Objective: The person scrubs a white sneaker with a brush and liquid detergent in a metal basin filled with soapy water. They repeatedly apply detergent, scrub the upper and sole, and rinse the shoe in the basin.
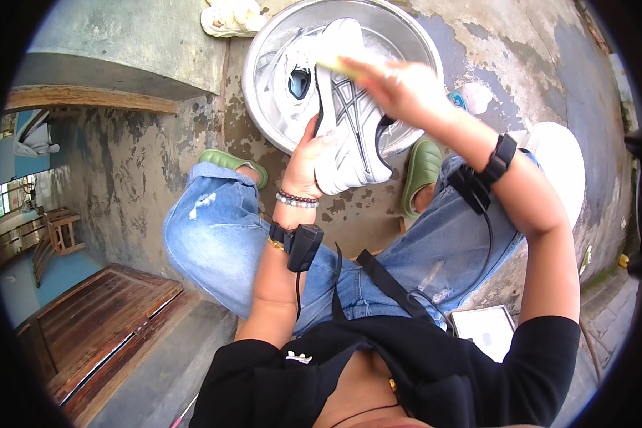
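Note:
My left hand point(303, 167) grips a white sneaker point(348, 134) with black and grey trim by its heel end, holding it tilted over the near side of a round metal basin point(252, 107). Blurred by motion, my right hand point(398, 88) holds a small yellowish scrubbing tool point(333, 65) against the upper of that shoe. Whether the tool is a brush or a sponge cannot be made out. Inside the basin lies a second white shoe point(282, 91) with a dark-edged opening and blue inside, amid what looks like suds.
White footwear point(232, 20) rests beyond the basin at the upper left. To the basin's right lies a white plastic packet point(473, 98) with a blue label. A rounded white object point(559, 166) stands beside my right knee. At the left are a concrete ledge point(123, 59) and a wooden door point(101, 321).

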A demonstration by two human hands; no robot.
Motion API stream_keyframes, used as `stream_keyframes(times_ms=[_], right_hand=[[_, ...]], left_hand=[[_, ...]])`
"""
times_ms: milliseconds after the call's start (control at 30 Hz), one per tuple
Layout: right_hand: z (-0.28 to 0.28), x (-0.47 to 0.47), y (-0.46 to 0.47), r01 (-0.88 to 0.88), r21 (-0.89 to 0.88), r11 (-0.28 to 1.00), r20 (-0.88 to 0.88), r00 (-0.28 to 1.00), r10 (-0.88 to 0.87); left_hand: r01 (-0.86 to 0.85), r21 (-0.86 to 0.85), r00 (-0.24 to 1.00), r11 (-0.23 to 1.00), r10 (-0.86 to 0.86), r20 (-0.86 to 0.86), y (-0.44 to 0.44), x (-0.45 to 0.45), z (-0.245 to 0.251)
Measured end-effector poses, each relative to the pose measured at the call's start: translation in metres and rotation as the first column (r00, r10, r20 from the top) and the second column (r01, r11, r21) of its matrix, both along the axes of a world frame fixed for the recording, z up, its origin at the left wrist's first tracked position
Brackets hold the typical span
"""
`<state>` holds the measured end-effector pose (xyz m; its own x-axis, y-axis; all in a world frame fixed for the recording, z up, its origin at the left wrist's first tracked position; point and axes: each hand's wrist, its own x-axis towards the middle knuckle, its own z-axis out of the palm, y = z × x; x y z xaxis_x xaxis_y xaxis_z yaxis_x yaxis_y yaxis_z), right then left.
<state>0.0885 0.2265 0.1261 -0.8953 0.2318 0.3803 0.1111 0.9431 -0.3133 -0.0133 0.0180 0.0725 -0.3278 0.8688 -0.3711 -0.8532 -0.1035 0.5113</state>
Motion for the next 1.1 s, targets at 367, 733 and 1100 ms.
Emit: stream_keyframes(times_ms=[367,733,1100], right_hand=[[0.005,0.005,-0.002,0.054,0.035,0.998,0.054,0.997,-0.056],[-0.005,0.008,0.007,0.079,-0.463,0.883,-0.16,0.972,-0.171],[0.009,-0.022,-0.011,-0.129,-0.843,0.522,-0.3,0.918,-0.258]], left_hand=[[0.02,-0.082,0.987,0.996,-0.033,-0.159,0.0,-0.002,0.004],[-0.044,0.044,0.984,0.998,0.035,0.173,-0.004,-0.014,-0.015],[-0.033,0.074,0.992,0.997,0.024,0.122,0.016,-0.027,0.021]])
